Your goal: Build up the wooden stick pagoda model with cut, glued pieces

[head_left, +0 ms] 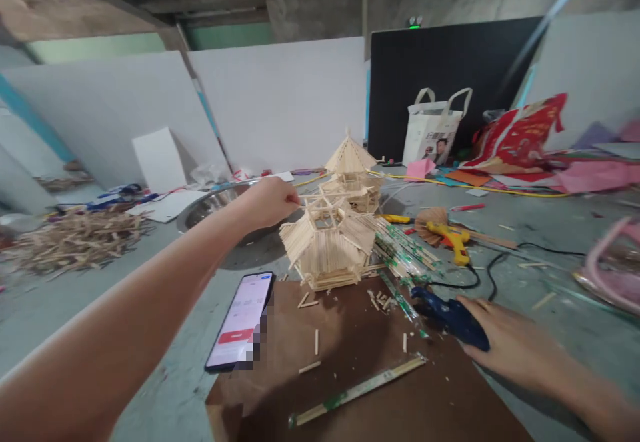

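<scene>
My left hand (275,202) is closed at the upper left of a wooden-stick model building (333,249); a thin wooden stick (316,197) runs from its fingertips over the open top. The model has sloping stick roofs around a hexagonal opening. At the right, my right hand (493,335) is closed around a dark blue tool (450,315), whose exact kind I cannot make out. Beneath lies a brown board (370,335) with short cut stick pieces (383,301) and a wrapped pair of chopsticks (357,391). More wrapped chopsticks (405,249) lie beside the model.
A phone (241,322) lies left of the board, with a metal basin (200,212) behind it. A second, pointed-roof stick model (349,155) stands behind. At the right are a yellow glue gun (453,239) and its black cord. A stick pile (75,235) sits far left.
</scene>
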Demonstrator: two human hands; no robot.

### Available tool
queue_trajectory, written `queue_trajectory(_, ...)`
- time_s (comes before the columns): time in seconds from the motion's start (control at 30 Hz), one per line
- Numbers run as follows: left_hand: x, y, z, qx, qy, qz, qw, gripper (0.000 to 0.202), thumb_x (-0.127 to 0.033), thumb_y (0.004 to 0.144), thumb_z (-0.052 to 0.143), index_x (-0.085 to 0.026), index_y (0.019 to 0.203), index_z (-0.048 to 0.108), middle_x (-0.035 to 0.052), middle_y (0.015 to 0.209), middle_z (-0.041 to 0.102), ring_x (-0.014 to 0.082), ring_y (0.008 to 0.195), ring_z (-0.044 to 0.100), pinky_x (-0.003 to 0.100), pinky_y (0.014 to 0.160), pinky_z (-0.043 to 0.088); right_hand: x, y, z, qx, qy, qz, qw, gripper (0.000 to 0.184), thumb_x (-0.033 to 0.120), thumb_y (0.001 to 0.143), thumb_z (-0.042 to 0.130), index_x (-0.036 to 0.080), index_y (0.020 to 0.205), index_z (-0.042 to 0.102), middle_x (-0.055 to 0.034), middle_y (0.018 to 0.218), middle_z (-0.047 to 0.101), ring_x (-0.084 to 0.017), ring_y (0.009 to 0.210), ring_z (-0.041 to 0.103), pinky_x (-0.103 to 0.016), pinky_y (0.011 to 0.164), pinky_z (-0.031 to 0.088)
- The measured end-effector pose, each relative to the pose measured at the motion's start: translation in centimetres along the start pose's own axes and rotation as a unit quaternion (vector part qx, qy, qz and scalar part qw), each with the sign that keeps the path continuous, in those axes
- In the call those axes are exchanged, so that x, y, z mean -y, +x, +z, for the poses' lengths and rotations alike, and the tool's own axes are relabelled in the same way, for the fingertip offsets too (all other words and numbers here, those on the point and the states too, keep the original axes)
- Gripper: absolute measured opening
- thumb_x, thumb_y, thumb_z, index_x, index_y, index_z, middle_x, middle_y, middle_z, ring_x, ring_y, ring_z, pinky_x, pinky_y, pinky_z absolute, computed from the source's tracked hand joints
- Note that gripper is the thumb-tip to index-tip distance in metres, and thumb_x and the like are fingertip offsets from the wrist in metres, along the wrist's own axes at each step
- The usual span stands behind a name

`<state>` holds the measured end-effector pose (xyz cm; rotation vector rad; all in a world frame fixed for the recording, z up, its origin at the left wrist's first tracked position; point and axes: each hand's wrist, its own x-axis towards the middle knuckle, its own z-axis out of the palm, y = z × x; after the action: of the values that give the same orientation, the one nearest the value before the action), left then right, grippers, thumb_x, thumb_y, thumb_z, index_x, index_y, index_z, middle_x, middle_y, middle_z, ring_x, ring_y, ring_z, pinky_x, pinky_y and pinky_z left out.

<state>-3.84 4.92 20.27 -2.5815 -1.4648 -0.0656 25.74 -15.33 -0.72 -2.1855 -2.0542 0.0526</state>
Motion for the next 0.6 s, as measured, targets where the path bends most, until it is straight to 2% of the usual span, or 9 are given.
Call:
queue_trajectory(0.13,0.0,0.1,-0.1,-0.013,-0.012,0.003,1.0,0.022,-0.017,0.069,0.047,-0.016,0.078,0.067,0.0033,0.075,0.065,0.014,0.066,0.054,0.023,0.061,0.037,0.3,-0.3,-0.4,-0.009,-0.025,-0.004,1.0,0.056,0.04,0.063,0.056,0.014,0.112,0.052,-0.014,0.104,0.059,-0.029,0.095,0.054,-0.043,0.081,0.04)
queue_trajectory(0.2,-0.1,0.3,-0.2,-0.014,-0.019,-0.015,1.0,0.019,-0.017,0.068,0.049,-0.017,0.076,0.067,0.0025,0.072,0.065,0.0134,0.065,0.053,0.022,0.059,0.036,0.0,-0.1,-0.6,-0.005,-0.009,-0.018,1.0,0.058,0.047,0.065,0.055,0.015,0.113,0.051,-0.0149,0.11,0.056,-0.029,0.1,0.051,-0.042,0.084,0.038)
queue_trajectory(0.27,0.0,0.5,-0.1,-0.015,-0.026,-0.028,0.999,0.017,-0.017,0.066,0.052,-0.018,0.073,0.067,0.0019,0.07,0.065,0.0129,0.063,0.053,0.021,0.058,0.035,-0.7,0.9,-1.2,-0.002,0.026,-0.026,0.999,0.053,0.05,0.072,0.046,0.017,0.114,0.051,-0.0132,0.115,0.054,-0.026,0.104,0.05,-0.04,0.085,0.038)
queue_trajectory(0.33,0.1,0.7,-0.1,-0.019,-0.028,-0.025,0.999,0.017,-0.016,0.066,0.051,-0.018,0.072,0.067,0.0023,0.069,0.065,0.0131,0.062,0.053,0.022,0.057,0.035,-1.9,2.9,-1.8,-0.025,0.047,0.011,0.999,0.046,0.046,0.081,0.032,0.018,0.11,0.053,-0.0122,0.112,0.056,-0.023,0.1,0.053,-0.037,0.081,0.04)
queue_trajectory(0.4,0.3,0.7,0.0,-0.018,-0.034,-0.011,0.999,0.018,-0.016,0.066,0.049,-0.017,0.072,0.067,0.0034,0.069,0.066,0.014,0.062,0.054,0.023,0.057,0.036,-3.2,5.8,-2.4,-0.047,0.043,0.076,0.995,0.046,0.043,0.083,0.025,0.016,0.098,0.059,-0.0119,0.091,0.064,-0.023,0.084,0.059,-0.036,0.07,0.043)
queue_trajectory(0.47,0.5,0.5,0.1,-0.015,-0.052,0.008,0.999,0.02,-0.016,0.066,0.048,-0.016,0.073,0.067,0.0041,0.069,0.066,0.0146,0.062,0.055,0.024,0.058,0.038,-4.4,8.8,-2.6,-0.077,0.035,0.139,0.987,0.041,0.045,0.08,0.033,0.016,0.08,0.062,-0.0096,0.07,0.064,-0.024,0.068,0.061,-0.034,0.059,0.043)
queue_trajectory(0.53,0.8,0.3,0.3,-0.015,-0.059,0.016,0.998,0.022,-0.018,0.067,0.046,-0.016,0.075,0.067,0.0033,0.069,0.066,0.0142,0.063,0.056,0.023,0.058,0.038,-5.0,11.2,-2.5,-0.108,0.052,0.154,0.981,0.038,0.045,0.075,0.041,0.017,0.054,0.058,-0.0062,0.051,0.055,-0.023,0.055,0.058,-0.033,0.051,0.04)
queue_trajectory(0.6,1.0,0.1,0.5,-0.022,-0.063,0.024,0.997,0.024,-0.02,0.067,0.045,-0.017,0.075,0.067,0.0026,0.069,0.066,0.0139,0.063,0.056,0.023,0.058,0.038,-5.3,12.5,-2.0,-0.129,0.068,0.142,0.979,0.041,0.042,0.073,0.044,0.02,0.039,0.048,-0.0021,0.04,0.045,-0.019,0.043,0.052,-0.031,0.047,0.037)
